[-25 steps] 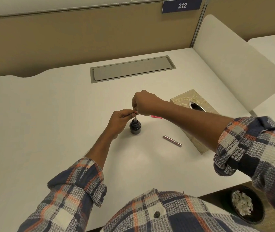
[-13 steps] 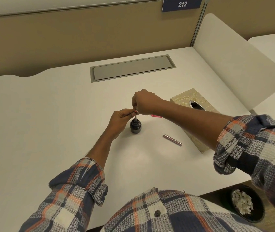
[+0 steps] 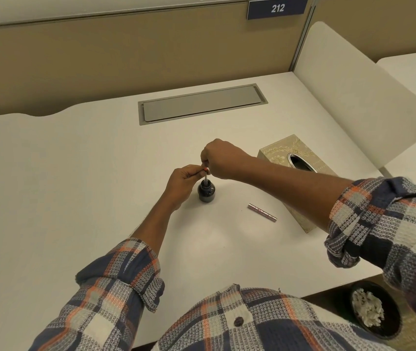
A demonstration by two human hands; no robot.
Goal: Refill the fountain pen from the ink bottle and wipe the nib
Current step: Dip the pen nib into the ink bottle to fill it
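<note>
Fingertips of both hands meet above the single ink bottle (image 3: 206,191), pinched closed on the one thin pen section (image 3: 205,177) that stands upright with its lower end dipped into the bottle's open mouth. The left hand (image 3: 180,182) comes in from the near left, thumb and forefinger closed on the top of the section where a small orange-red tip shows. The right hand (image 3: 220,158) reaches across from the right, curled over the same spot; its fingers are folded down on the upper end of the section, though exactly how they hold it is hidden under the knuckles.

Only the head view is given. The bottle is dark, squat and upright on the white desk (image 3: 62,186), directly below the two hands and near the left wrist. One metallic pink pen barrel (image 3: 262,209) lies flat on the desk to the right of the bottle, apart from it — between the bottle and the one beige tissue box (image 3: 285,153), whose oval opening faces up under the right forearm. One grey hatch (image 3: 201,103) is set into the desk farther back. At the lower right, below the desk edge, sits one dark bin (image 3: 374,310) holding crumpled white paper. Two plaid sleeves are rolled to the forearm.
</note>
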